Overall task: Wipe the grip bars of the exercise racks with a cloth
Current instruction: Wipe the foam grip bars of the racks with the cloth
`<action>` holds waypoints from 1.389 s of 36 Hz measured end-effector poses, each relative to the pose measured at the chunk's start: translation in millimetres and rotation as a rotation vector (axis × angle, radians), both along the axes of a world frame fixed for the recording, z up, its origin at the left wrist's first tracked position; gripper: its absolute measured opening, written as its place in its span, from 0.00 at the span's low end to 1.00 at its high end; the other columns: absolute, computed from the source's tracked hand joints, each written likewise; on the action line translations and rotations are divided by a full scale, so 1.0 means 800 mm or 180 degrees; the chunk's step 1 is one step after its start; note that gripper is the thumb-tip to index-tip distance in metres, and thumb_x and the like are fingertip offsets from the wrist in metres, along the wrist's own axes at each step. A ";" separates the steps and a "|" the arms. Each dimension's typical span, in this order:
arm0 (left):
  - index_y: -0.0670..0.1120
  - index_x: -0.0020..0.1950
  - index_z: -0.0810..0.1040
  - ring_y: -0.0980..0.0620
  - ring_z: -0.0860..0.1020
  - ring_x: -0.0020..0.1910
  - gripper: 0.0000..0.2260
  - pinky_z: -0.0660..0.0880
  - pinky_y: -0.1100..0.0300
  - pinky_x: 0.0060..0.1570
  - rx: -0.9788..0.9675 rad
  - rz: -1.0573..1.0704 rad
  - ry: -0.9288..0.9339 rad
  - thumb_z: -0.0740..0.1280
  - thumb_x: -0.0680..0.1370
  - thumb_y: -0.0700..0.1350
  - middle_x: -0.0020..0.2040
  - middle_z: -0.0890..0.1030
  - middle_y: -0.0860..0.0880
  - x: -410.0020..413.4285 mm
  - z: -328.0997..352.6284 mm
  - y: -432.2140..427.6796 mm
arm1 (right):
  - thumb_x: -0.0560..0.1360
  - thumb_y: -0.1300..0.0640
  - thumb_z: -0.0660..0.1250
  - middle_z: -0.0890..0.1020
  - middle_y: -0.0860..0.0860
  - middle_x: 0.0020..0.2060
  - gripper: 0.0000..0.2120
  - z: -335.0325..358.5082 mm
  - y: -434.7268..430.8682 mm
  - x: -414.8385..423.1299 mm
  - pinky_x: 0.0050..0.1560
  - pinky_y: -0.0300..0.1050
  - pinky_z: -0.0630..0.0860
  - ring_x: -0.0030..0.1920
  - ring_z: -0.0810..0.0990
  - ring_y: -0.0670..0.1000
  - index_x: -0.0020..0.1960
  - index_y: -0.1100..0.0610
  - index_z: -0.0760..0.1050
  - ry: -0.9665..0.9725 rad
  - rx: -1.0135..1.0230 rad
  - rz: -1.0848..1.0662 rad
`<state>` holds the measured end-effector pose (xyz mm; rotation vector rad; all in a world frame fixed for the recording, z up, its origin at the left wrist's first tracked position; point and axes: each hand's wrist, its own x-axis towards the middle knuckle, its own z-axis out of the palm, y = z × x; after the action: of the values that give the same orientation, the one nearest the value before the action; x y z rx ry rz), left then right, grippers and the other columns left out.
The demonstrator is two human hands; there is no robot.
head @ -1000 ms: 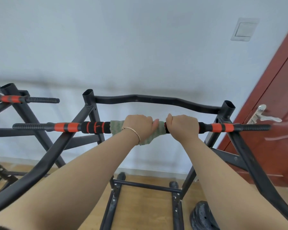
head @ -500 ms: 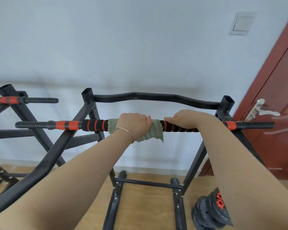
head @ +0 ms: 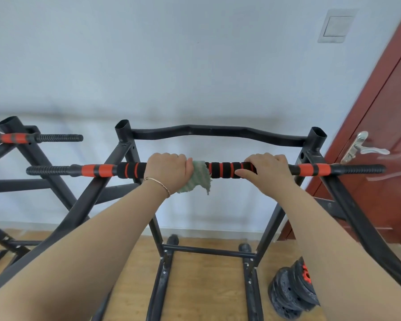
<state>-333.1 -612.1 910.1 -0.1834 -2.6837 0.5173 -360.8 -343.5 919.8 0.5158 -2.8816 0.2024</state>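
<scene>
Grip bars [head: 222, 169], two: left hand [head: 169, 172] wraps the one cloth [head: 200, 179] round the nearer; right hand [head: 267, 172] clasps it.

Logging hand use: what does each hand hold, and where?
The left hand grips the green cloth around the grip bar near its middle; right hand holds the bar's striped foam beside it.

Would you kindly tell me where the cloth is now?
Head view, near centre: the green cloth is wrapped over the grip bar, held by the left hand, with the right hand further right on the bar.
</scene>
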 end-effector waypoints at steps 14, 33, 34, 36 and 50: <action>0.47 0.42 0.66 0.48 0.72 0.30 0.11 0.63 0.57 0.31 0.0141 0.0042 -0.0189 0.50 0.82 0.45 0.32 0.70 0.51 -0.002 0.001 0.001 | 0.80 0.35 0.58 0.79 0.50 0.42 0.21 0.044 -0.009 -0.033 0.41 0.43 0.70 0.40 0.75 0.49 0.51 0.52 0.78 -0.1524 0.0014 0.0268; 0.53 0.62 0.77 0.47 0.75 0.57 0.18 0.69 0.47 0.58 0.1933 0.0094 -0.0607 0.58 0.80 0.60 0.55 0.79 0.52 0.014 0.017 -0.062 | 0.79 0.41 0.63 0.77 0.44 0.56 0.15 -0.007 -0.124 0.025 0.60 0.49 0.63 0.59 0.72 0.51 0.61 0.48 0.77 0.0249 -0.0770 0.0703; 0.54 0.58 0.79 0.48 0.76 0.54 0.16 0.71 0.47 0.56 0.2008 0.0101 -0.0568 0.59 0.80 0.61 0.51 0.80 0.53 0.017 0.015 -0.064 | 0.79 0.44 0.64 0.78 0.44 0.54 0.11 -0.011 -0.127 0.024 0.58 0.48 0.63 0.56 0.73 0.51 0.57 0.48 0.78 0.0306 -0.0895 0.0685; 0.54 0.51 0.80 0.49 0.77 0.50 0.12 0.72 0.47 0.55 0.2378 -0.0070 -0.0345 0.63 0.78 0.59 0.47 0.80 0.54 0.021 0.011 -0.061 | 0.79 0.51 0.66 0.79 0.44 0.49 0.05 -0.015 -0.127 0.023 0.53 0.48 0.64 0.52 0.74 0.52 0.50 0.51 0.79 0.0405 -0.1225 0.0672; 0.51 0.62 0.74 0.47 0.73 0.58 0.14 0.69 0.49 0.55 0.2801 0.0211 0.0255 0.62 0.80 0.56 0.56 0.77 0.51 0.003 0.023 -0.010 | 0.82 0.41 0.58 0.77 0.50 0.64 0.22 0.012 -0.098 0.001 0.64 0.53 0.66 0.65 0.73 0.55 0.69 0.53 0.73 -0.0043 -0.0678 0.0463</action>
<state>-330.5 -619.9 928.5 0.1746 -2.5741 -0.6367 -360.1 -422.0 929.3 0.6843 -2.7907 0.5304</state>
